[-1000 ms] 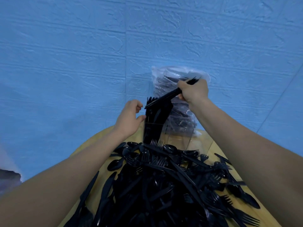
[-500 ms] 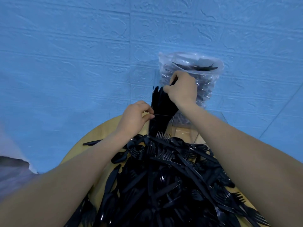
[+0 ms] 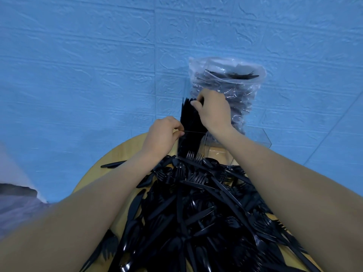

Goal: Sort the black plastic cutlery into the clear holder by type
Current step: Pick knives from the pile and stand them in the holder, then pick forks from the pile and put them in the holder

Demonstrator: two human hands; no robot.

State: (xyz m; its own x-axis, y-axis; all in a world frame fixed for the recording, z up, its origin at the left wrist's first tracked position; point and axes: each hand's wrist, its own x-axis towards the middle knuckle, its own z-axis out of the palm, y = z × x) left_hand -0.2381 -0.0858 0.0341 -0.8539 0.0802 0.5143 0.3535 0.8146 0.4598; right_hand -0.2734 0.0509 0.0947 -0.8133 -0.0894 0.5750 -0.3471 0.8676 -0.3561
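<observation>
A big heap of black plastic cutlery [image 3: 198, 209], forks, knives and spoons mixed, covers the round wooden table [image 3: 125, 152]. Behind the heap stands the clear holder [image 3: 259, 137]. Its left compartment is packed with a bundle of upright black cutlery [image 3: 189, 130]; the right compartments look see-through. My left hand [image 3: 162, 135] pinches the holder's near left rim. My right hand [image 3: 213, 110] grips the tops of the upright cutlery with curled fingers.
A clear plastic bag [image 3: 235, 91] holding more black cutlery stands behind the holder against the blue wall. One black knife [image 3: 114, 164] lies apart at the table's left edge. The table edge curves close on the left.
My right hand brought the cutlery it held down from above the holder into the left compartment. My left hand closed onto the holder's rim.
</observation>
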